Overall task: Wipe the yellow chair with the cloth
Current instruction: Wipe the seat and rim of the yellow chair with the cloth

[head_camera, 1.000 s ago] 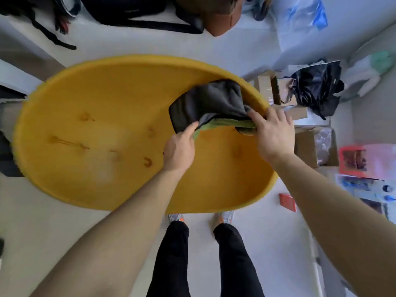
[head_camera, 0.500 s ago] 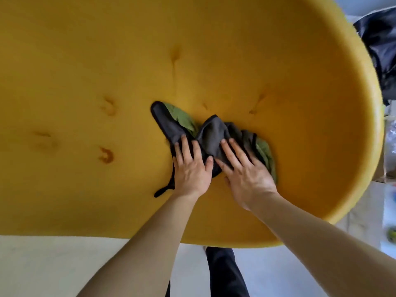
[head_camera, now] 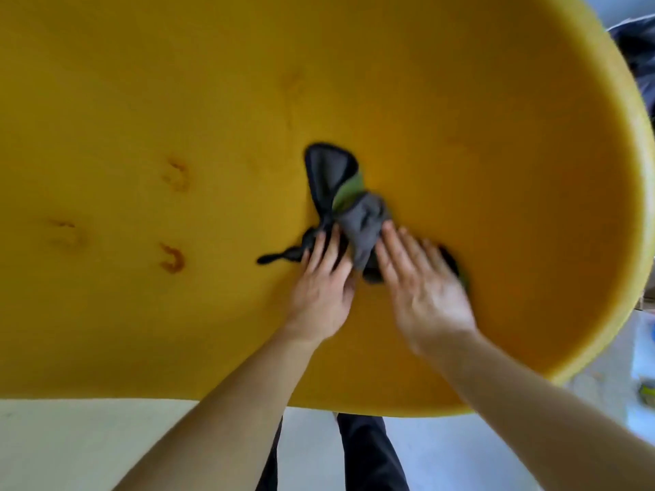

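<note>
The yellow chair (head_camera: 177,83) fills nearly the whole view as a wide, shallow bowl with a few brownish marks left of centre. A bunched grey cloth with a green side (head_camera: 349,207) lies on its seat near the middle. My left hand (head_camera: 324,278) presses flat on the cloth's left part, fingers apart. My right hand (head_camera: 421,281) presses flat on its right part and covers much of it; this hand is blurred. A thin dark strap of the cloth trails out to the left of my left hand.
The chair's rim (head_camera: 634,171) curves down the right side. A dark bag (head_camera: 638,47) shows beyond it at the upper right. Pale floor (head_camera: 88,444) and my dark trouser legs (head_camera: 368,455) lie below the chair's front edge.
The cloth came off the chair's far rim onto the seat under both flat hands. Since half a second ago it has bunched tighter and both hands have slid it to the right.
</note>
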The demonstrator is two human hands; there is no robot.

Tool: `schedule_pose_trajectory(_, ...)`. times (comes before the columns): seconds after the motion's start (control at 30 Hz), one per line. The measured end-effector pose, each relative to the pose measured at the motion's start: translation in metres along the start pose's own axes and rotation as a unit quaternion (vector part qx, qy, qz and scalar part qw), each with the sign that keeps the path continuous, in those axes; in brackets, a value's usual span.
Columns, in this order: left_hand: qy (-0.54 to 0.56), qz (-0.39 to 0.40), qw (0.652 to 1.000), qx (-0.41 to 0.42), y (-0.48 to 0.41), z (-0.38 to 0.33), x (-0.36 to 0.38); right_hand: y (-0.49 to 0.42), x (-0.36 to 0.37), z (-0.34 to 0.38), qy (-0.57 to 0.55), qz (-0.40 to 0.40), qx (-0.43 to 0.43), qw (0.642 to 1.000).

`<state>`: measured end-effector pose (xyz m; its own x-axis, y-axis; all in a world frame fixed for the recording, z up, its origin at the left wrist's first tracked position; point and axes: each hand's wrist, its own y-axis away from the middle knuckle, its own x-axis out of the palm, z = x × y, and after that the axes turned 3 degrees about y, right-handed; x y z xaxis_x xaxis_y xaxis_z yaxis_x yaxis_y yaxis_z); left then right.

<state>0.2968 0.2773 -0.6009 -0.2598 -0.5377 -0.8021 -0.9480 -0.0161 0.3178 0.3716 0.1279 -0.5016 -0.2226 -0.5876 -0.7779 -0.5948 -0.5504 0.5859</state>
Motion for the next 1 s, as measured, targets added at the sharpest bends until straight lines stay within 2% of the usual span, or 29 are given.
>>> schedule_pose_trajectory(0.13,0.015,0.079,0.996,0.027,0.08,0.018,-0.005,0.044,0.028,0.044,-0.072,0.026,-0.087,0.993)
schedule_pose_trajectory(0.23,0.015,0.07,0.997,0.04,0.063,0.025,-0.023,0.021,0.007,0.018,-0.018,0.04,-0.162,0.986)
schedule_pose_trajectory(0.3,0.016,0.014,1.0,0.023,0.019,0.018,-0.037,-0.017,-0.017,-0.014,0.019,-0.055,-0.118,0.991)
schedule_pose_trajectory(0.4,0.03,-0.088,0.996,-0.017,-0.06,0.001,-0.058,-0.066,-0.055,-0.061,0.032,-0.174,0.025,0.984)
schedule_pose_trajectory(0.5,0.024,-0.09,0.995,-0.024,-0.075,0.0,-0.049,-0.074,-0.049,-0.056,0.021,-0.156,0.052,0.986)
schedule_pose_trajectory(0.57,0.017,-0.029,0.999,-0.009,-0.033,0.011,-0.033,-0.053,-0.014,-0.019,-0.001,-0.105,0.007,0.994)
schedule_pose_trajectory(0.67,-0.003,0.075,0.997,0.002,0.066,0.034,-0.023,0.007,0.033,0.057,-0.093,-0.037,-0.054,0.994)
schedule_pose_trajectory(0.77,-0.048,0.168,0.984,0.02,0.145,0.056,-0.032,0.049,0.042,0.112,-0.129,0.057,-0.138,0.98)
schedule_pose_trajectory(0.83,-0.076,0.203,0.976,0.029,0.168,0.069,-0.039,0.044,0.034,0.117,-0.123,0.073,-0.201,0.969)
schedule_pose_trajectory(0.93,-0.075,0.19,0.979,-0.009,0.135,0.081,-0.046,-0.006,0.027,0.086,-0.046,0.048,-0.236,0.969)
schedule_pose_trajectory(1.0,-0.062,0.119,0.987,-0.085,0.079,0.087,-0.051,-0.054,0.011,0.058,0.005,0.009,-0.132,0.991)
